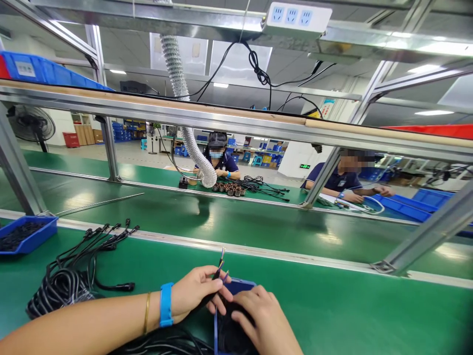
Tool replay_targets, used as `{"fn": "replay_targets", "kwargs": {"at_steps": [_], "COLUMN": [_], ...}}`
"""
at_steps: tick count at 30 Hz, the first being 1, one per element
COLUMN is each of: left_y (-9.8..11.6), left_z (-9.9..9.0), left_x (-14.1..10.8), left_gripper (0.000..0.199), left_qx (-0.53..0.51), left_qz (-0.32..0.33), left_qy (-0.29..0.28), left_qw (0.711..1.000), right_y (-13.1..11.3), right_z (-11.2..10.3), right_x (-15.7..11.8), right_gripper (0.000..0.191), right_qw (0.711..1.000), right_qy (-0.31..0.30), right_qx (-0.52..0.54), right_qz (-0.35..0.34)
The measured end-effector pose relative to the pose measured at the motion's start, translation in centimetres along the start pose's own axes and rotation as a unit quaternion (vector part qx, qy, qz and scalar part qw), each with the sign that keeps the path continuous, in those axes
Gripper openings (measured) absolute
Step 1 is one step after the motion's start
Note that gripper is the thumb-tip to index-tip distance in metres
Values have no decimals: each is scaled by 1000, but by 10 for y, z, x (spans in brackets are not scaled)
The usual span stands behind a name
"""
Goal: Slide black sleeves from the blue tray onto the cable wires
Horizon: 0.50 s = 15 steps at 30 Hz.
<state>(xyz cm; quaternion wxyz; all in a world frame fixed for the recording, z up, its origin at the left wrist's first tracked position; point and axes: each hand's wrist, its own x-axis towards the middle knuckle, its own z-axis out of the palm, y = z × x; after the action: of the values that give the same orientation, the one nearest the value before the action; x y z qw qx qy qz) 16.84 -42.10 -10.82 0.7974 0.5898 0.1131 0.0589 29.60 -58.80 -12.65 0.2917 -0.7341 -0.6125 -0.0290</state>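
Note:
My left hand (203, 291), with a blue wristband, is closed round a black cable (201, 304); thin coloured wires (221, 260) stick up from its stripped end. Right of it, my right hand (258, 310) reaches over a blue bin (242, 283) that holds small black parts. Its fingers curl at the dark contents, and whether they grip a piece is hidden. More black cables (173, 342) lie under my left forearm.
A coiled black cable bundle (62, 286) lies at left, beside a blue bin (40, 234) of black parts. Metal posts (414, 246) and a rail cross ahead. Two people (221, 160) sit beyond, near a flexible duct (192, 148) and brownish parts (231, 189).

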Motion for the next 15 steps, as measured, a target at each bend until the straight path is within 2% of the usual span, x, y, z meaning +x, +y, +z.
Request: {"fn": "replay_targets", "kwargs": {"at_steps": [2, 3, 5, 7, 11, 15], "left_y": [-2, -3, -5, -7, -8, -9], "left_z": [3, 4, 5, 5, 5, 6], "left_x": [1, 2, 3, 4, 3, 4], "left_gripper": [54, 53, 54, 54, 51, 40], "left_qx": [16, 18, 11, 0, 6, 54], "left_qz": [8, 8, 2, -9, -9, -8], "left_qy": [20, 32, 50, 51, 35, 19], "left_qw": [1000, 999, 999, 999, 999, 998], "right_y": [2, 2, 1, -1, -1, 0], "right_z": [21, 31, 44, 47, 31, 18], "right_x": [0, -1, -1, -2, -4, -7], "right_gripper": [30, 32, 28, 25, 19, 19], "right_qw": [993, 988, 983, 982, 996, 998], "right_qy": [-39, -40, -21, -9, -10, 40], "right_qx": [-113, -147, -183, -190, -89, 39], "right_qz": [-19, -21, -14, -9, -1, 35]}}
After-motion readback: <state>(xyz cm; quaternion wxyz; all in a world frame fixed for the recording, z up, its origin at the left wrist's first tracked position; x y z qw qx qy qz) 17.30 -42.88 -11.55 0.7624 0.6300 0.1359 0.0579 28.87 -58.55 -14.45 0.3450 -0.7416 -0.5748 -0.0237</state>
